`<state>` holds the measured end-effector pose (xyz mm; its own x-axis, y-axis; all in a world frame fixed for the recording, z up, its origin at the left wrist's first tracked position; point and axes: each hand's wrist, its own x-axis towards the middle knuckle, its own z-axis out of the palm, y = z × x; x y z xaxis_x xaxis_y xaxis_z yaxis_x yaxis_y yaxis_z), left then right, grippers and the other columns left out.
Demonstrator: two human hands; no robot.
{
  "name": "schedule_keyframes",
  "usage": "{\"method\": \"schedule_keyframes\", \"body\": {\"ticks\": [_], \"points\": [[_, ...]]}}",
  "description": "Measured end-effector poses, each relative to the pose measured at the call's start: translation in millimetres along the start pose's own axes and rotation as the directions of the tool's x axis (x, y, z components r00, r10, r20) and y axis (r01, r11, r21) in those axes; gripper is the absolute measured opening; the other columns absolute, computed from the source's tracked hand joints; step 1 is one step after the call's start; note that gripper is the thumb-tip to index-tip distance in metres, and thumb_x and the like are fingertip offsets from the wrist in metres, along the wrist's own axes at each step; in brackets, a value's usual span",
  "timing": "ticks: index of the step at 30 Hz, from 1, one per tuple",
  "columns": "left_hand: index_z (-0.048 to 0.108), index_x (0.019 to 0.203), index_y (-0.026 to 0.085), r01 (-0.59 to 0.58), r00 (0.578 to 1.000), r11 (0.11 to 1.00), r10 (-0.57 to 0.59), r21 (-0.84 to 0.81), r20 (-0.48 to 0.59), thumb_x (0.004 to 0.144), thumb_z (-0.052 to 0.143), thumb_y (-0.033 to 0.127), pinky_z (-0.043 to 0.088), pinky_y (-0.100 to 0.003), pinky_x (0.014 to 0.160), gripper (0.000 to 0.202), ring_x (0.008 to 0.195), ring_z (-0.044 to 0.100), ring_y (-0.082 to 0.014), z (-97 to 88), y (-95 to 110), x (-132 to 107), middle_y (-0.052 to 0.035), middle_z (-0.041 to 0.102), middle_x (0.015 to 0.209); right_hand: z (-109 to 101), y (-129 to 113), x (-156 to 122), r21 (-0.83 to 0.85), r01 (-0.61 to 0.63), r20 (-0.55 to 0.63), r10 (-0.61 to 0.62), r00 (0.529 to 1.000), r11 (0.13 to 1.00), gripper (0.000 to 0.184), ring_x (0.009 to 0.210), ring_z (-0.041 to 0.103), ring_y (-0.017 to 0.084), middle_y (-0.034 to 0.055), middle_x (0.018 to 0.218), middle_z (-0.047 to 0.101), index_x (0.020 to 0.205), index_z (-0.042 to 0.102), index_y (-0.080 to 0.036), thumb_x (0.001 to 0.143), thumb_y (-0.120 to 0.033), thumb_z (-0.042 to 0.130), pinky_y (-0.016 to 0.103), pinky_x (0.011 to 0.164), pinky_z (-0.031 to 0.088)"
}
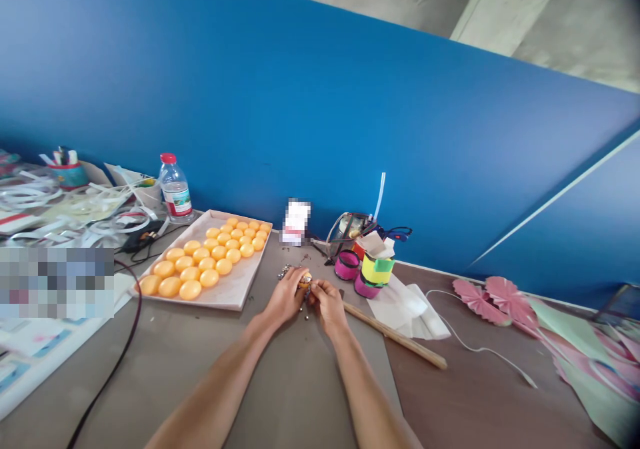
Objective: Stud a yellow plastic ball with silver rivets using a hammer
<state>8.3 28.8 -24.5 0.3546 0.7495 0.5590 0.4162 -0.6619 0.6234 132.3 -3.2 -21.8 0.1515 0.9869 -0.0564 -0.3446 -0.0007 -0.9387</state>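
My left hand (289,294) is closed round an orange ball (305,280), mostly hidden by the fingers. Close against it, my right hand (326,304) has its thumb and fingers pinched together at the ball's near side. What that pinch holds is too small to make out. Small shiny metal pieces (284,272) lie on the table just beyond the left hand, and a few more show beneath the fingers. To the left, a shallow white tray (235,294) holds several orange balls in rows, which look like table-tennis balls.
Right of my hands lies a wooden-handled tool (400,338), beside magenta tape rolls (347,264) and white sheets (417,312). A bottle (175,189) stands behind the tray. White strips (95,219) crowd the left; pink paper (507,299) lies right. A blue partition (300,102) rises behind.
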Motion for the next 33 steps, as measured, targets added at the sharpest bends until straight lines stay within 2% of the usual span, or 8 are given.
{"method": "schedule_keyframes", "body": {"ticks": [6, 11, 18, 23, 29, 33], "points": [[0.049, 0.114, 0.016, 0.002, 1.000, 1.000, -0.002, -0.017, -0.016, 0.077, 0.044, 0.011, 0.043, -0.036, 0.087, 0.038, 0.101, 0.051, -0.0200, 0.7, -0.6, 0.3, -0.0110, 0.055, 0.109, 2.6, -1.4, -2.6, 0.075, -0.042, 0.004, 0.042, 0.999, 0.996, 0.021, 0.041, 0.039, 0.008, -0.0065, 0.042, 0.048, 0.065, 0.052, -0.019, 0.061, -0.034, 0.065, 0.022, 0.045, 0.026], [0.048, 0.115, 0.016, -0.013, 1.000, 1.000, 0.013, -0.017, 0.003, 0.078, 0.042, 0.012, 0.043, -0.037, 0.087, 0.037, 0.101, 0.051, -0.0199, -1.3, 0.7, 0.1, -0.0115, 0.055, 0.111, 1.8, -0.3, -2.7, 0.075, -0.052, -0.005, 0.053, 0.999, 0.996, 0.024, 0.041, 0.040, 0.008, -0.0065, 0.043, 0.048, 0.066, 0.051, -0.018, 0.060, -0.036, 0.067, 0.021, 0.045, 0.028], [0.047, 0.117, 0.018, -0.045, 0.999, 0.999, 0.045, 0.017, 0.018, 0.082, 0.040, 0.015, 0.042, -0.038, 0.090, 0.036, 0.105, 0.051, -0.0201, -3.0, -1.6, -0.7, -0.0120, 0.055, 0.114, 0.3, 0.1, -2.8, 0.049, -0.053, 0.038, 0.051, 0.998, 0.997, 0.024, 0.040, 0.042, 0.009, -0.0062, 0.044, 0.049, 0.067, 0.051, -0.019, 0.061, -0.036, 0.066, 0.022, 0.044, 0.030], [0.048, 0.117, 0.017, -0.077, 0.996, 0.997, 0.076, 0.023, 0.044, 0.082, 0.038, 0.014, 0.043, -0.035, 0.088, 0.036, 0.105, 0.052, -0.0198, -2.4, -0.7, -2.4, -0.0125, 0.054, 0.114, 0.6, -2.4, -5.4, 0.050, -0.042, 0.035, 0.040, 0.999, 0.998, 0.023, 0.040, 0.043, 0.009, -0.0062, 0.043, 0.050, 0.065, 0.049, -0.019, 0.063, -0.035, 0.066, 0.022, 0.045, 0.031], [0.047, 0.117, 0.016, -0.039, 0.999, 0.999, 0.038, 0.030, 0.032, 0.082, 0.039, 0.014, 0.044, -0.036, 0.087, 0.037, 0.107, 0.051, -0.0204, 0.5, -2.3, -4.3, -0.0133, 0.054, 0.115, 1.3, -4.6, -6.6, 0.091, -0.023, 0.067, 0.017, 0.998, 0.996, 0.023, 0.044, 0.047, 0.010, -0.0045, 0.046, 0.054, 0.064, 0.048, -0.019, 0.062, -0.032, 0.067, 0.022, 0.047, 0.034], [0.048, 0.117, 0.017, -0.001, 1.000, 1.000, 0.001, -0.009, 0.001, 0.079, 0.042, 0.011, 0.044, -0.036, 0.086, 0.039, 0.103, 0.052, -0.0200, 0.4, 0.1, -3.2, -0.0120, 0.055, 0.113, 3.8, -4.7, -5.8, 0.129, -0.001, 0.023, -0.002, 1.000, 0.992, 0.021, 0.046, 0.048, 0.010, -0.0043, 0.048, 0.055, 0.069, 0.052, -0.018, 0.060, -0.028, 0.068, 0.022, 0.050, 0.036]]}}
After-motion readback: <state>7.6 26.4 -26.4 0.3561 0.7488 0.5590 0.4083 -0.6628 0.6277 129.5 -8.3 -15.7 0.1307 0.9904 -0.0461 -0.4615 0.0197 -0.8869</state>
